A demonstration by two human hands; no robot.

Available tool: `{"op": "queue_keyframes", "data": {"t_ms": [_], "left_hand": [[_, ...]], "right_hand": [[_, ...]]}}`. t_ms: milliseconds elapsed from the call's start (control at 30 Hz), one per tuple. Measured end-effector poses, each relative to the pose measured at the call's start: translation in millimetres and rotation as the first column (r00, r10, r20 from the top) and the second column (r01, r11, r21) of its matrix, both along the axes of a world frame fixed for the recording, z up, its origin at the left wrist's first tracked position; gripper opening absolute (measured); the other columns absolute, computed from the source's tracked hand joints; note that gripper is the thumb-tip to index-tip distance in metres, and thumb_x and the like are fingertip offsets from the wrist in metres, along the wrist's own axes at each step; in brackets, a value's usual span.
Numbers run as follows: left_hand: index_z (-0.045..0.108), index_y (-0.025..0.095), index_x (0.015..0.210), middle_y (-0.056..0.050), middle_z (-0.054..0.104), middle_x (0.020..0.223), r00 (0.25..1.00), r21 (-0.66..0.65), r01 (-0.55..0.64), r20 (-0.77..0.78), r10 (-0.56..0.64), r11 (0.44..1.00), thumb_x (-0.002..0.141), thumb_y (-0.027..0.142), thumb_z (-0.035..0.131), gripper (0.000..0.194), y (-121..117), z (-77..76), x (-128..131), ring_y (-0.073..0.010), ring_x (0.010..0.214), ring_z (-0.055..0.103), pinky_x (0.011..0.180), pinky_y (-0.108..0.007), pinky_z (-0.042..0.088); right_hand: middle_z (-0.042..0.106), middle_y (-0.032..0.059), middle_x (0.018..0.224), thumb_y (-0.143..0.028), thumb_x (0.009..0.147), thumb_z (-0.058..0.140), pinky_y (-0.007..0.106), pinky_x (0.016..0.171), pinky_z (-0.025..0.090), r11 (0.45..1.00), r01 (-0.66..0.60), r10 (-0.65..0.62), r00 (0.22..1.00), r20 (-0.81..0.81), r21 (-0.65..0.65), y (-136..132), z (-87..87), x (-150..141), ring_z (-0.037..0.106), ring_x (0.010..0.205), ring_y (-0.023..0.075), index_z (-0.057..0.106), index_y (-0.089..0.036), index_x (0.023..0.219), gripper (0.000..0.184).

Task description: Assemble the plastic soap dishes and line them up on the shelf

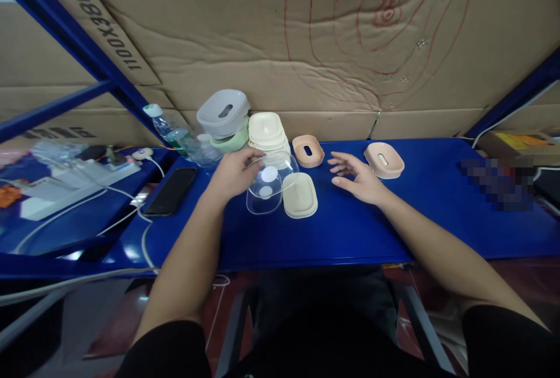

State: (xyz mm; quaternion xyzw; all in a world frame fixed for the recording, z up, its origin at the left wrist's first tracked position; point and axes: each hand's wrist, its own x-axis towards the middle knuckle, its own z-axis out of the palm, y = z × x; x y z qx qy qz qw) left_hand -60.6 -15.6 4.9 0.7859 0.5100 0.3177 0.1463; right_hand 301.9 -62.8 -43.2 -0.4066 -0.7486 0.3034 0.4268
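My left hand [236, 172] is closed on the edge of a clear plastic lid [284, 169] with a white round patch. Below that lid, a second clear lid [263, 206] lies on the blue table. Beside it rests a cream lid-like piece [300, 194]. My right hand [355, 177] is in the air with its fingers apart and holds nothing. It is between a peach slotted box part [308, 150] and another peach slotted part [385, 160] at right. Several cream pieces [266, 128] are stacked behind my left hand.
A grey slotted box part [224, 112] sits on a green one [231, 140] at back left, beside plastic bottles [172, 133]. A black phone [172, 191], cables and a power strip [83, 188] are at left. Cardboard [245, 34] walls the back; blue metal posts [516, 95] flank the table.
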Motion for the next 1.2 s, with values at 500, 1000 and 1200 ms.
{"op": "queue_keyframes", "data": {"t_ms": [500, 1000, 1200], "left_hand": [[0.073, 0.023, 0.081, -0.011, 0.082, 0.093, 0.754, -0.271, -0.347, -0.65, 0.095, 0.898, 0.096, 0.046, 0.049, 0.037, -5.2, 23.8, -18.1, -0.0319, 0.093, 0.075, 0.078, -0.038, 0.052], [0.079, 0.02, 0.077, -0.019, 0.083, 0.105, 0.69, -0.426, -0.358, -0.72, -0.071, 0.831, 0.095, 0.047, 0.043, 0.049, -3.2, 24.0, -8.3, -0.0375, 0.103, 0.077, 0.089, -0.042, 0.054], [0.074, 0.022, 0.064, -0.016, 0.083, 0.096, 0.678, -0.426, -0.376, -0.732, -0.07, 0.823, 0.1, 0.063, 0.039, 0.065, -4.1, 24.3, -4.8, -0.0374, 0.101, 0.077, 0.092, -0.044, 0.054]], "right_hand": [[0.043, 0.0232, 0.171, -0.078, 0.084, 0.07, 0.08, 0.12, 0.032, 0.77, 0.592, -0.548, 0.422, 0.722, 0.238, 21.3, 24.9, 103.6, 0.035, 0.157, 0.0565, 0.048, -0.021, 0.163, 0.1], [0.068, 0.0198, 0.147, -0.051, 0.085, 0.071, 0.057, 0.108, 0.054, 0.789, 0.582, -0.56, 0.553, 0.617, 0.194, 37.4, 11.3, 91.0, 0.065, 0.132, 0.0439, 0.064, -0.019, 0.15, 0.073], [0.077, 0.0177, 0.131, -0.053, 0.086, 0.069, 0.055, 0.101, 0.058, 0.801, 0.566, -0.557, 0.589, 0.586, 0.192, 39.8, 3.7, 80.6, 0.072, 0.121, 0.0421, 0.076, -0.02, 0.131, 0.056]]}}
